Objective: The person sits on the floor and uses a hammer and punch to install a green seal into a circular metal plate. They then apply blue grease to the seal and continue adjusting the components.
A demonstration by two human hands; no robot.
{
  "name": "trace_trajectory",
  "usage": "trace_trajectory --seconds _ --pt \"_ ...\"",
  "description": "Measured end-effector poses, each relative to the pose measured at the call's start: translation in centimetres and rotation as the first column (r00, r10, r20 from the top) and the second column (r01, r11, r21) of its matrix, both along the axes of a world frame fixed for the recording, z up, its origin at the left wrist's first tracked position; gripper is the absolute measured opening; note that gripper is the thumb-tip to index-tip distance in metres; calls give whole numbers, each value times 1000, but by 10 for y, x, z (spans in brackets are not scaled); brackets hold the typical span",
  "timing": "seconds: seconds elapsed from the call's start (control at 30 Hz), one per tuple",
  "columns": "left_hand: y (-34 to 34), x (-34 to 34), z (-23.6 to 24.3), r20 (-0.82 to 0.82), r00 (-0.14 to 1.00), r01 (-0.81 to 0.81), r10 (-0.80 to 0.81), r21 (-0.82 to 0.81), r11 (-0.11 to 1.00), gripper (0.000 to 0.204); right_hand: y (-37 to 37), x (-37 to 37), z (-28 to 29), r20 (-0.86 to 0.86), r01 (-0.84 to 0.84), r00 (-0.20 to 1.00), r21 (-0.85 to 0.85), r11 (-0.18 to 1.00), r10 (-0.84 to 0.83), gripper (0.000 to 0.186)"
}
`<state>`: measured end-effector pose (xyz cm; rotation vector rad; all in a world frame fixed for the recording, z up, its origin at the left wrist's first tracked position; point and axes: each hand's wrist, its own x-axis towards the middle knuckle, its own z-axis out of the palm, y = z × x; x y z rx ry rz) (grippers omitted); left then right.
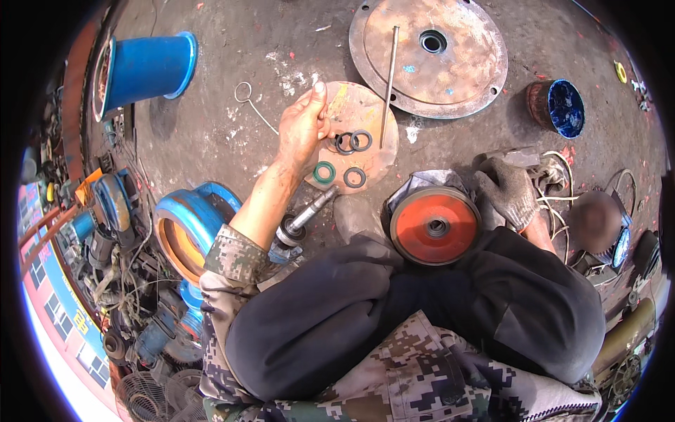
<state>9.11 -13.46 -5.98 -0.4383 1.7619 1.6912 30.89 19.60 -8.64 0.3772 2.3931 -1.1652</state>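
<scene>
My bare left hand is over a thin round plate, its fingers curled beside black rings; whether it holds anything is unclear. A green ring lies on that plate along with a long metal rod. My gloved right hand has curled fingers at the right of a red wheel on a grey cloth, next to a grey block. A steel shaft with bearing lies left of the wheel, near my legs.
A large rusty flanged disc is at the top. Blue cylinder and blue housing sit left; paint can, pale cords and dark round object sit right. Piled machine parts line the left edge.
</scene>
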Motion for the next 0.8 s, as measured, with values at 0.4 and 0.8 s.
trace_trajectory --seconds 0.4,0.8 --pt "-60 100 -12 -494 451 110 -743 -796 595 11 4 -6 3 -82 -29 996 -55 998 25 27" --pt "-87 101 -23 -419 647 57 -637 -807 588 12 2 -9 -8 -127 -33 992 -94 995 21 25"
